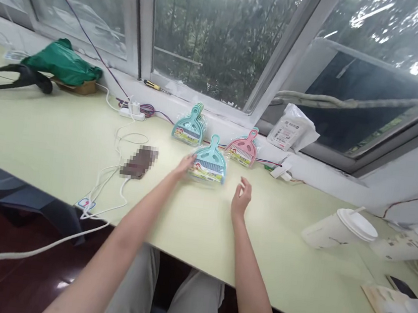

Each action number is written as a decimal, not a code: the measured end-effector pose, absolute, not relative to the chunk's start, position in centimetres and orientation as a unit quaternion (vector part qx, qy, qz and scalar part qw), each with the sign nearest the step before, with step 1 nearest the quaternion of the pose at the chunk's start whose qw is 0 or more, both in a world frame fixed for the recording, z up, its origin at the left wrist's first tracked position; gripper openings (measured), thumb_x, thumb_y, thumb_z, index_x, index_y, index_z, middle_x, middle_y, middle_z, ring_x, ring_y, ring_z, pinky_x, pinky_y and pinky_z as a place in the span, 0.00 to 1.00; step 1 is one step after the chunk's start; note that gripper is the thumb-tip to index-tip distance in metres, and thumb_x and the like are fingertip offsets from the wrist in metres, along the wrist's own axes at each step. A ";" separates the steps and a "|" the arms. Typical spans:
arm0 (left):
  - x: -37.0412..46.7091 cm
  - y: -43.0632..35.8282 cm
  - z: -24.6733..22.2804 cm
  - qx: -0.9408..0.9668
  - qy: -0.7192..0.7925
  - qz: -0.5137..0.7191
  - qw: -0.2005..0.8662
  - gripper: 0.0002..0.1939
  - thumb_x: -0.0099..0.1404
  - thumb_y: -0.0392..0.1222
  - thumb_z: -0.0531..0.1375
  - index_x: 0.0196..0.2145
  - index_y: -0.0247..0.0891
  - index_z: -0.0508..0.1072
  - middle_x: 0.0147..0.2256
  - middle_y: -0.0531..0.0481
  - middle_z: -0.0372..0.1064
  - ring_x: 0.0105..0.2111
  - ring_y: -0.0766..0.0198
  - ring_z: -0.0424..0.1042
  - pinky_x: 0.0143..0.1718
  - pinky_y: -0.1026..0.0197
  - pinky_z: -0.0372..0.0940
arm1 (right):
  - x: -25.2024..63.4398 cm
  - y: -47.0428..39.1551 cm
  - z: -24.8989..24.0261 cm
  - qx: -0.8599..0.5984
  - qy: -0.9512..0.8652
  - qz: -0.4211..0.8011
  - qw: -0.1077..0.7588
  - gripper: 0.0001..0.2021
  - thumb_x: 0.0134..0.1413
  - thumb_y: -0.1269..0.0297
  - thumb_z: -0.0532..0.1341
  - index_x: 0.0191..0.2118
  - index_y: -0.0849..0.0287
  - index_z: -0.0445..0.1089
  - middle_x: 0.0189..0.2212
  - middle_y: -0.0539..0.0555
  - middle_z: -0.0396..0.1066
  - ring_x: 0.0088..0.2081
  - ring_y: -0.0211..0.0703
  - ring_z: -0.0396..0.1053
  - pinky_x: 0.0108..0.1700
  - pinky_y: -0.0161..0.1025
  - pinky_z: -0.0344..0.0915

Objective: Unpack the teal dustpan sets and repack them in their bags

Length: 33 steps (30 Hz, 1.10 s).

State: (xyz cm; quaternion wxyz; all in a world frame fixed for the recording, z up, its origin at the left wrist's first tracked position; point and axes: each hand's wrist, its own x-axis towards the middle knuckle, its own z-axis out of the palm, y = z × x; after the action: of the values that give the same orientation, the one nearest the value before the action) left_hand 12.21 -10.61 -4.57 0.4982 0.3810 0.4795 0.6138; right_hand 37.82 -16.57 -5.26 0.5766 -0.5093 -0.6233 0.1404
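Note:
My left hand (185, 165) grips the left edge of a teal mini dustpan and brush set (210, 163), wrapped in clear plastic with a printed label. Its handle points away from me toward the window. Just to the right, and apart from that set, my right hand (242, 197) hovers over the table with loosely curled fingers and nothing in them. Behind the held set, a row of teal dustpan sets (190, 126) leans near the wall. A pink dustpan set (244, 148), with more behind it, stands to the right.
White cables and a power strip (132, 111) lie left, beside a pixelated dark object (139, 161). A green bag (64, 62) sits far left. A screwdriver (156, 87) rests on the sill. Right are a plastic-wrapped package (292, 128) and a lidded paper cup (339, 229).

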 end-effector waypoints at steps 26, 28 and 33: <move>16.7 -17.0 -5.6 0.376 0.381 0.594 0.601 0.13 0.56 0.47 0.63 0.33 0.39 0.64 0.38 0.49 0.71 0.32 0.66 0.73 0.38 0.59 0.68 | 37.0 -16.6 -6.7 -0.481 -0.418 0.514 0.575 0.26 0.30 0.58 0.71 0.38 0.55 0.60 0.32 0.51 0.75 0.30 0.40 0.73 0.27 0.34 0.69; 16.7 -17.0 -6.0 0.394 0.436 0.578 0.567 0.12 0.57 0.45 0.62 0.34 0.39 0.63 0.34 0.51 0.71 0.25 0.68 0.71 0.34 0.59 0.69 | 37.6 -16.5 -6.6 -0.490 -0.421 0.516 0.562 0.29 0.29 0.63 0.71 0.41 0.55 0.59 0.31 0.50 0.75 0.29 0.40 0.73 0.25 0.34 0.69; 16.3 -17.0 -6.1 0.414 0.473 0.552 0.548 0.14 0.57 0.40 0.63 0.39 0.38 0.64 0.26 0.53 0.70 0.20 0.69 0.69 0.29 0.58 0.69 | 39.0 -16.4 -6.2 -0.501 -0.423 0.520 0.547 0.30 0.28 0.66 0.71 0.43 0.57 0.62 0.27 0.49 0.74 0.25 0.40 0.71 0.21 0.34 0.68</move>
State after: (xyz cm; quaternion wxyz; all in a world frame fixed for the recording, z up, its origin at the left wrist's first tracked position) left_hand 16.28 -17.03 -6.07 0.5478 0.4142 0.4731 0.5519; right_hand 38.98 -16.39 -6.20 0.5468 -0.5010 -0.4235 0.5203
